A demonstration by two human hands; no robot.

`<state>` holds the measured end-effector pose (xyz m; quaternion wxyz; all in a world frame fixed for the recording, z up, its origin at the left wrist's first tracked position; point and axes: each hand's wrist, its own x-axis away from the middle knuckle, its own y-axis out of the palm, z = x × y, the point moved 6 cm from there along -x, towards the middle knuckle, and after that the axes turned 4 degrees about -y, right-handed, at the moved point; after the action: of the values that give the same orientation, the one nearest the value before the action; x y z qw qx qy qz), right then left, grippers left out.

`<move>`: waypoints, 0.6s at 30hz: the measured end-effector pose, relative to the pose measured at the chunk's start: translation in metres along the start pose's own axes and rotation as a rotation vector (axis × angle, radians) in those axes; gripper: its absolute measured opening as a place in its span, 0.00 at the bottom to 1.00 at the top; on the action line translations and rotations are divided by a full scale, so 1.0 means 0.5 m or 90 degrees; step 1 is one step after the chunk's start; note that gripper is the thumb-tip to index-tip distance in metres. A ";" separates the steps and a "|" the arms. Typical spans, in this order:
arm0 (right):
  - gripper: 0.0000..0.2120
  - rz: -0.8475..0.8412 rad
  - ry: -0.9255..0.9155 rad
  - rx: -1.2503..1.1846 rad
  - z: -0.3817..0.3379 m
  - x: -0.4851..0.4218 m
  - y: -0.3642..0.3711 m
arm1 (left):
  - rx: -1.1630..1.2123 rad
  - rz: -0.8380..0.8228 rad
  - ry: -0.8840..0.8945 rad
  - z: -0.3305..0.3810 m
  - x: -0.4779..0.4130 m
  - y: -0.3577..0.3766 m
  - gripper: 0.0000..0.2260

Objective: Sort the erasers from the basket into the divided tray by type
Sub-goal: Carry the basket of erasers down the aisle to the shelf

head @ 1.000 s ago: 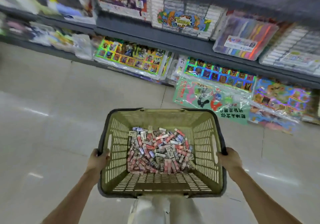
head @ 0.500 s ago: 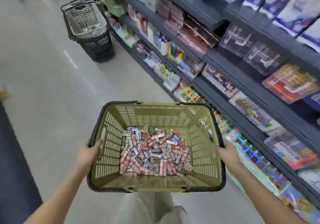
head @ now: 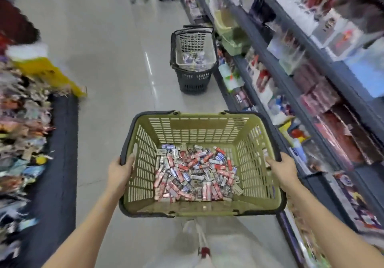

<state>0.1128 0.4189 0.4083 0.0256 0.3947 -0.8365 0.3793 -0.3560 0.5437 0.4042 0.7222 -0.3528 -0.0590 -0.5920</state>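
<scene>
In the head view, an olive-green basket [head: 197, 131] is held out in front of the body, above the shop floor [head: 108, 64], by both hands. The left hand [head: 121, 170] is wrapped over the left rim with the thumb on the inside wall, and the right hand [head: 283, 170] is curled over the right rim. Each grip is thus closed on the basket's edge, presumably so that the load is balanced and kept level. The erasers [head: 195, 173], in red, blue and grey wrappers, are heaped loosely and unsorted on the basket's bottom. No divided tray is to be seen, so the sorting is judged not yet begun, and the basket is probably being carried to wherever the tray stands. A dark basket [head: 194, 74], with a paler one nested in it, stands on the floor further along the aisle, just beside the stocked shelves [head: 307, 85] on the right. The goods on the left are blurred and cannot be identified.
</scene>
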 end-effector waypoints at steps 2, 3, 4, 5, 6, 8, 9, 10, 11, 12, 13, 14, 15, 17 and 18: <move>0.04 -0.023 -0.033 0.009 -0.080 -0.082 0.047 | -0.001 0.013 0.003 0.049 -0.068 0.001 0.11; 0.05 -0.031 -0.044 0.006 -0.119 -0.126 0.072 | 0.004 0.020 0.003 0.073 -0.104 0.003 0.11; 0.03 -0.039 -0.056 0.012 -0.158 -0.171 0.097 | 0.012 0.029 0.003 0.097 -0.141 0.007 0.11; 0.03 -0.046 -0.070 0.019 -0.195 -0.218 0.122 | 0.018 0.039 0.001 0.120 -0.179 0.010 0.11; 0.08 -0.059 -0.077 0.017 -0.233 -0.267 0.149 | 0.025 0.050 -0.003 0.143 -0.217 0.014 0.11; 0.17 -0.090 -0.089 0.018 -0.315 -0.363 0.204 | 0.042 0.075 -0.013 0.190 -0.291 0.019 0.11; 0.21 -0.105 -0.095 0.023 -0.359 -0.408 0.231 | 0.049 0.091 -0.018 0.216 -0.326 0.019 0.11; 0.22 -0.119 -0.101 0.021 -0.406 -0.451 0.258 | 0.057 0.107 -0.021 0.243 -0.361 0.017 0.11; 0.19 -0.128 -0.110 0.016 -0.451 -0.496 0.285 | 0.066 0.119 -0.023 0.273 -0.395 0.016 0.11; 0.15 -0.138 -0.125 0.012 -0.499 -0.535 0.310 | 0.074 0.132 -0.028 0.301 -0.431 0.012 0.11; 0.09 -0.146 -0.135 0.017 -0.543 -0.571 0.336 | 0.078 0.148 -0.036 0.327 -0.467 0.007 0.12; 0.05 -0.152 -0.140 0.028 -0.588 -0.603 0.362 | 0.081 0.164 -0.045 0.353 -0.504 0.001 0.13; 0.03 -0.156 -0.139 0.044 -0.632 -0.634 0.388 | 0.085 0.178 -0.050 0.379 -0.543 -0.007 0.13; 0.05 -0.168 -0.145 0.066 -0.717 -0.699 0.450 | 0.093 0.193 -0.051 0.436 -0.627 -0.023 0.13; 0.04 -0.172 -0.148 0.078 -0.757 -0.731 0.483 | 0.092 0.196 -0.052 0.460 -0.673 -0.032 0.13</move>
<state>0.1031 0.9976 0.4039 -0.0447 0.5452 -0.7488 0.3741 -0.3920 0.9499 0.4131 0.8248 -0.3286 -0.0763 -0.4537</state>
